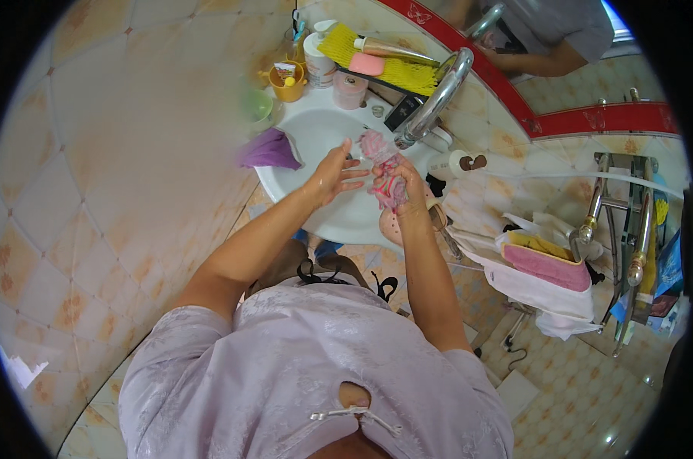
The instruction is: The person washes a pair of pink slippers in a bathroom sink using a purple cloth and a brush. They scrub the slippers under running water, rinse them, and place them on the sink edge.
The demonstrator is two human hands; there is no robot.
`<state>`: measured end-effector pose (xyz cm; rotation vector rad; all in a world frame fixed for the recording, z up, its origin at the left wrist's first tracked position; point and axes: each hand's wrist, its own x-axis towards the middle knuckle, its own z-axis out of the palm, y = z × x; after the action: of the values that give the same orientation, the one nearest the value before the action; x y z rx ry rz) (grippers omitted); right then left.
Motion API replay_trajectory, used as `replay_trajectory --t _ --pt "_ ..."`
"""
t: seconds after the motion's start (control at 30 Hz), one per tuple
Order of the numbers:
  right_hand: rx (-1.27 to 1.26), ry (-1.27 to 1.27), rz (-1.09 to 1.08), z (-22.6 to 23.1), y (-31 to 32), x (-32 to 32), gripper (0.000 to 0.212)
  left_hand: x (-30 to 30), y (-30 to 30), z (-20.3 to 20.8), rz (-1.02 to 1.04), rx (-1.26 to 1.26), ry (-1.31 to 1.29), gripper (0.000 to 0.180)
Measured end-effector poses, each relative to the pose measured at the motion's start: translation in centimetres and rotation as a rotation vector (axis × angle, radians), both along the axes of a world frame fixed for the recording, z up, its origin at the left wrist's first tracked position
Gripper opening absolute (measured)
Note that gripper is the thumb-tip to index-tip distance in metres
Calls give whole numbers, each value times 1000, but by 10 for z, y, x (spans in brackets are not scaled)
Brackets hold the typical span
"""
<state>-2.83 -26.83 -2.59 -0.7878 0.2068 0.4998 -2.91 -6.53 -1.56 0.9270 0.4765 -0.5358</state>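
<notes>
Right hand [404, 183] gripped the pink cloth [383, 170] beneath the tap [436, 99]; left hand [335, 173] spread alongside; best kept low over the basin [316, 130], limiting splash.

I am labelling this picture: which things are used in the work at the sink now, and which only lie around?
In use:
- pink cloth, gripped by the right hand
- left hand, open beside it
- tap above it
- white sink

Lying about:
- purple cloth on the rim
- yellow cup
- pink soap
- yellow mesh
- red mirror
</notes>
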Motion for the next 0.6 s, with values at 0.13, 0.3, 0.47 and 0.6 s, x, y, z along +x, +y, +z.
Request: replay_trajectory --t 0.13,0.3,0.47,0.6 --pt "-346 -54 -20 24 18 -18 38 47 -1 -33 163 -159 -121 27" --pt "-1528 -1101 -88 56 69 -43 24 66 -12 -32 171 231 128 30" --pt "-1557 -253 8 76 62 1 17 24 -64 16 119 -177 158 31" --pt "-1726 -330 -152 72 72 3 25 25 -50 14 110 -207 171 28"
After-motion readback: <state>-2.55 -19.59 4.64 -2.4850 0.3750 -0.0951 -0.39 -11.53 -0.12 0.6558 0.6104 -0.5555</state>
